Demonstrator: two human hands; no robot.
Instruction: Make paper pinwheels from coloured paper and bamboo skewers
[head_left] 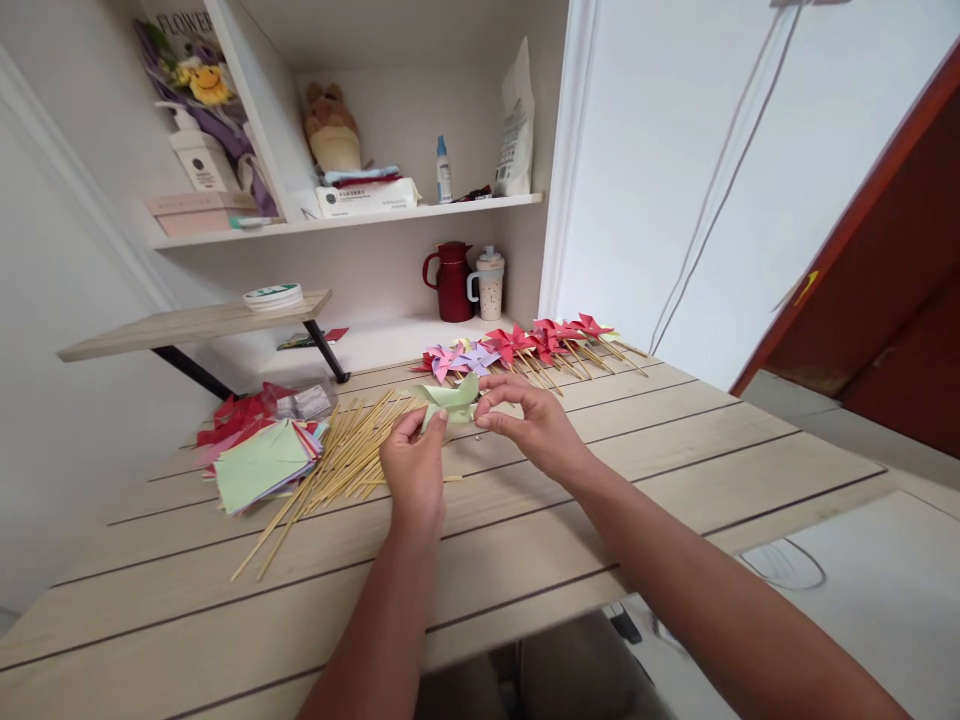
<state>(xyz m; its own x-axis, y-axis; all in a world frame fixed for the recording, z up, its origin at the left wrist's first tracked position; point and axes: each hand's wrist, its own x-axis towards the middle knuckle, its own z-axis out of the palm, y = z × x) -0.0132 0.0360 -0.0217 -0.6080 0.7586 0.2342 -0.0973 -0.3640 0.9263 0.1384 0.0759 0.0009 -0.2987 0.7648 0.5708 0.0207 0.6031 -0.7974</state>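
Dark red handled jug (452,285) and cream speckled lidded cup (490,288) stand at twelve o'clock from the hands, contents hidden; a clear plastic container (311,400) at nine holds something pale, too small to tell. Beige wooden tabletop (750,460), dark-seamed, meets a white shelving unit (360,270). Thin tan sticks (349,460) lie towards eight, red paper pinwheels (514,345) at one. Between the hands is pale green folded paper (450,398), one flap curling upward; the left hand (416,472) pinches it, while the right hand (534,425) has fingertips at its edge, grip impossible to tell
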